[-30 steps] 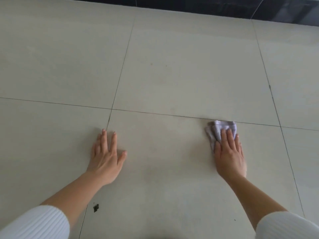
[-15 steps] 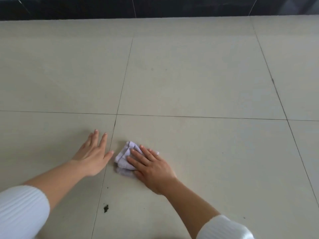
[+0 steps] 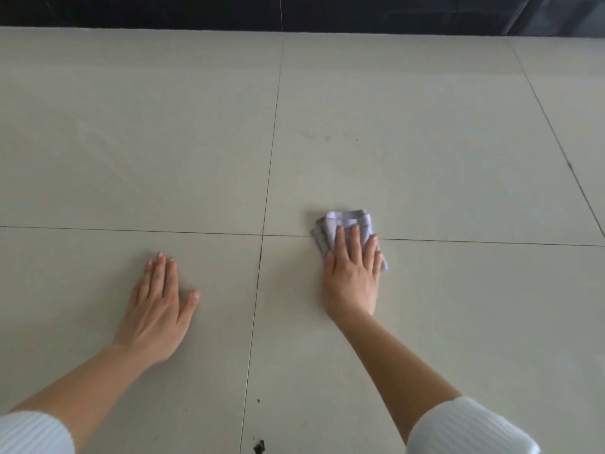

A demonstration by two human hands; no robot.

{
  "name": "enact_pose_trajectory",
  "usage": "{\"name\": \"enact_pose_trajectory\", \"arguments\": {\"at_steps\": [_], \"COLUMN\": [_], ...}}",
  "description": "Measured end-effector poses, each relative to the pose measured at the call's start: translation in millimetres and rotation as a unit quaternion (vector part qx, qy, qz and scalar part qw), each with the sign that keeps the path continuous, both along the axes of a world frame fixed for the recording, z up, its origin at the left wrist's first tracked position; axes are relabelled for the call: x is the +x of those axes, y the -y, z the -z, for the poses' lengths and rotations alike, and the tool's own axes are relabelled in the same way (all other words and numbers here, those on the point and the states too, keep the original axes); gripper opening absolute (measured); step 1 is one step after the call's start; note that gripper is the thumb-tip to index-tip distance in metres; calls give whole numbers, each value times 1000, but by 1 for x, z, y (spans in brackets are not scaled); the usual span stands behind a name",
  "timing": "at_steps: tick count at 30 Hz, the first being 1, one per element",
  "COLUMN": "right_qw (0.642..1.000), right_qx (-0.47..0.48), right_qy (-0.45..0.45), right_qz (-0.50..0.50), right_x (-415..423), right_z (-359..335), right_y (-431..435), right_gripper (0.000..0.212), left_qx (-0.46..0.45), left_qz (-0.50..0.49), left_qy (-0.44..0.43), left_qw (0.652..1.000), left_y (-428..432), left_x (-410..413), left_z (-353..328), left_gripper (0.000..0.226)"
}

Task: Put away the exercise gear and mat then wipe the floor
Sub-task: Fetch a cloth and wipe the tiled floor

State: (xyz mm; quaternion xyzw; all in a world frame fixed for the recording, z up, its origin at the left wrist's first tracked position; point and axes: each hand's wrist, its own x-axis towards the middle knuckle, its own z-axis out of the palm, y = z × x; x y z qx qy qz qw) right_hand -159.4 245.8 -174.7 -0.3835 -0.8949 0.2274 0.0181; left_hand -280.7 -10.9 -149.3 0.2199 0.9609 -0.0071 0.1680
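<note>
Pale beige tiled floor [image 3: 425,126], big square tiles w/ thin dark grout lines; dark wall base [image 3: 196,9] ran along far edge. Two grout lines crossed at a junction [image 3: 263,235] near centre of view.

Left hand [image 3: 157,309] lay flat on tile left of the junction, palm down, fingers straight and close together, thumb out to the side, holding nothing.

Right hand [image 3: 352,276] pressed flat on a folded lilac cloth [image 3: 347,219], fingers [image 3: 355,244] straight and slightly spread on top, not curled round it. Cloth sat on floor just right of the junction, straddling the cross-wise grout line; far folded edge stuck out past fingertips.

Both forearms bare, white ribbed sleeves [image 3: 465,427] pushed up at btm corners. Small dark chip [image 3: 259,447] on the near grout line, btm edge of view, well apart from the cloth. Faint smudges on far tile.
</note>
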Motion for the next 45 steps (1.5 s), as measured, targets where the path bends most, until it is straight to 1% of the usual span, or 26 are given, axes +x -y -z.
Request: {"name": "enact_pose_trajectory", "arguments": {"at_steps": [3, 6, 9, 11, 12, 13, 14, 15, 16, 17, 19, 20, 21, 23, 26, 28, 30, 32, 34, 35, 36, 38, 39, 40, 42, 45], "right_qw": [984, 946, 886, 856, 858, 876, 907, 939, 964, 978, 991, 993, 993, 988, 960, 928, 890, 847, 812, 813, 828, 883, 914, 937, 962, 978], "right_qx": [56, 68, 74, 109, 131, 146, 143, 119, 85, 57, 20, 1, -13, -16, 31, 74, 74, 64, 100, 110, 118, 135, 134, 114, 78, 37], "right_qy": [-10, 15, 14, 35, 43, 46, 45, 57, 79, 95, 101, 101, 102, 94, 73, 52, 45, 45, 45, 62, 75, 76, 72, 89, 131, 149], "right_qz": [-169, -318, -458, -504, -495, -458, -395, -317, -240, -175, -80, -58, -59, -123, -270, -360, -448, -526, -574, -569, -543, -443, -377, -318, -228, -144], "right_x": [-3, 1, -3, -10, -15, -22, -29, -38, -48, -60, -87, -99, -107, -113, -94, -71, -53, -47, -57, -67, -77, -97, -107, -117, -142, -188], "right_z": [1, 4, 6, 8, 8, 5, 2, -1, -5, -8, -12, -13, -14, -15, -14, -11, -3, 0, 3, 4, 3, -2, -4, -6, -14, -17], "right_y": [56, 79, 55, 23, 7, -8, -21, -31, -37, -37, -21, -7, 9, 43, 88, 106, 109, 95, 74, 62, 51, 25, 12, -2, -23, -33], "right_gripper": [48, 46, 46, 48, 50, 51, 52, 52, 52, 53, 53, 53, 53, 51, 50, 49, 48, 48, 49, 50, 52, 59, 60, 57, 56, 55], "left_qx": [19, 42, 61, 64, 67, 69, 72, 77, 84, 91, 100, 101, 105, 117, 148, 188, 210, 204, 175, 157, 144, 129, 127, 128, 135, 149], "left_qz": [-13, 0, 4, 13, 22, 31, 38, 41, 40, 37, 32, 30, 26, 22, 32, 26, -3, -42, -61, -65, -70, -79, -85, -93, -101, -99], "left_qy": [-16, -28, -30, -32, -36, -40, -43, -46, -47, -48, -45, -42, -39, -38, -47, -74, -114, -127, -129, -130, -132, -136, -138, -139, -141, -151], "left_qw": [1000, 999, 998, 997, 997, 996, 996, 995, 995, 994, 993, 994, 993, 992, 987, 979, 971, 970, 974, 977, 978, 979, 979, 978, 975, 972], "left_y": [4, 4, 4, 7, 10, 13, 15, 17, 18, 18, 16, 15, 15, 15, 20, 21, 21, 17, 16, 16, 18, 26, 31, 35, 41, 42], "left_x": [-17, -29, -36, -39, -40, -40, -41, -42, -43, -44, -45, -45, -44, -44, -45, -49, -59, -71, -87, -96, -104, -121, -128, -133, -137, -136], "left_z": [8, 18, 27, 31, 32, 34, 36, 38, 39, 40, 40, 39, 39, 39, 36, 31, 28, 25, 27, 29, 31, 34, 36, 37, 39, 40], "left_gripper": [84, 88, 86, 87, 88, 89, 90, 90, 91, 91, 93, 94, 96, 97, 86, 69, 58, 58, 63, 65, 66, 66, 65, 65, 66, 66]}}
